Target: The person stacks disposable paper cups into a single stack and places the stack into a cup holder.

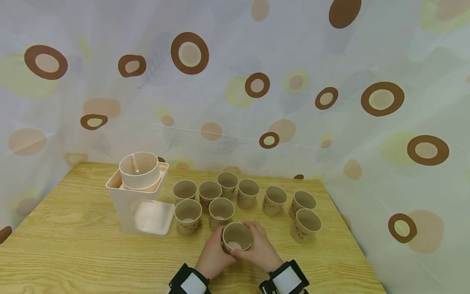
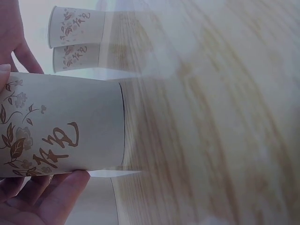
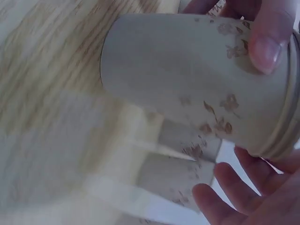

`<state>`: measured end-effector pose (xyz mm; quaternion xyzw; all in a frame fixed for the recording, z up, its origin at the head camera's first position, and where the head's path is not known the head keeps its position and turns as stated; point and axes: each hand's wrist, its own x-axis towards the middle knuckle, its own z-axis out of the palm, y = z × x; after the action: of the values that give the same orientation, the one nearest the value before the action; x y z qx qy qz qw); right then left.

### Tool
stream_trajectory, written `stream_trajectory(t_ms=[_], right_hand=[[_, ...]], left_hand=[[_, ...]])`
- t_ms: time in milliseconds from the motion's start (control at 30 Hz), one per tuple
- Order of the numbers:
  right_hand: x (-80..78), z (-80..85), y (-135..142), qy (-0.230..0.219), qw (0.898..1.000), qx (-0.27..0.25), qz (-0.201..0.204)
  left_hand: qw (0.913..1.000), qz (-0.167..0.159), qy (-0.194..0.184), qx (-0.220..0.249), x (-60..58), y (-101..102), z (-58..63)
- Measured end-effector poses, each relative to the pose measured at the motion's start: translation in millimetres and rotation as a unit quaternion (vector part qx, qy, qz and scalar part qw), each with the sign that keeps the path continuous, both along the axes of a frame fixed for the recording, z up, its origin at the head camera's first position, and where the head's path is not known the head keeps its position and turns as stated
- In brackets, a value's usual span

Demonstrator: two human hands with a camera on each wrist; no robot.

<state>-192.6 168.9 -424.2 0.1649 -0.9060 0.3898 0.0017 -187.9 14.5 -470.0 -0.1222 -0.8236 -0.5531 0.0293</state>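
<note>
Low over the near middle of the table, both hands hold a small stack of nested paper cups (image 1: 237, 234), pale with brown floral print and lettering. More than one rim (image 3: 288, 108) shows in the right wrist view. My left hand (image 1: 214, 254) grips the left side, its fingers (image 2: 58, 194) curled round the wall. From the right, my right hand (image 1: 261, 250) holds the stack near the rim, thumb in front and fingers toward the far side. Just beyond stand two more paper cups, one (image 1: 222, 212) directly behind and another (image 1: 188, 216) to the left.
Several more paper cups stand behind, including one (image 1: 247, 194) at the back; a close pair includes a cup (image 1: 306, 226) at right. On the left, a cream plastic container (image 1: 126, 208) has a round cylinder (image 1: 139, 173) on top. Patterned cloth (image 1: 227, 90) hangs behind the wooden table (image 1: 73, 253).
</note>
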Motion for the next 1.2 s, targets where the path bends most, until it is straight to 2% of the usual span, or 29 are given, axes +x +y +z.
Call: stream_trajectory(t_ms=[100, 200, 267, 367, 433, 467, 567, 667, 900, 1200], right_hand=[[-1.3, 6.6, 9, 0.005, 0.999, -0.006, -0.041], [-6.1, 16.7, 26, 0.018, 0.992, -0.025, -0.120], [-9.8, 22.1, 42, 0.052, 0.982, -0.019, -0.180], [-15.1, 23.3, 67, 0.084, 0.958, 0.022, -0.274], [-18.3, 20.7, 82, 0.073, 0.945, 0.045, -0.317], [-20.0, 19.0, 89, 0.055, 0.941, 0.053, -0.329], [-24.6, 12.3, 106, -0.009, 0.939, 0.061, -0.338], [-29.7, 5.2, 115, -0.038, 0.940, 0.056, -0.336], [-35.7, -4.7, 118, -0.013, 0.932, 0.002, -0.363], [-38.2, -9.0, 121, -0.020, 0.933, -0.026, -0.358]], left_hand=[[1.0000, 0.004, 0.007, 0.006, 1.1, 1, 0.0], [0.9998, 0.008, 0.017, 0.010, 1.8, 1, 0.5], [0.9998, 0.006, 0.015, 0.014, 2.4, 2, 1.5], [0.9998, 0.005, 0.012, 0.014, 2.7, 2, 1.9], [0.9998, 0.007, 0.010, 0.013, 2.5, 3, 1.5], [0.9998, 0.009, 0.010, 0.011, 2.4, 3, 1.2], [0.9998, 0.013, 0.011, 0.007, 2.2, 3, 1.1], [0.9999, 0.012, 0.010, 0.005, 2.0, 3, 1.3], [0.9998, 0.011, 0.012, 0.008, 2.2, 3, 0.7], [0.9998, 0.014, 0.014, 0.006, 1.1, 3, -1.7]])
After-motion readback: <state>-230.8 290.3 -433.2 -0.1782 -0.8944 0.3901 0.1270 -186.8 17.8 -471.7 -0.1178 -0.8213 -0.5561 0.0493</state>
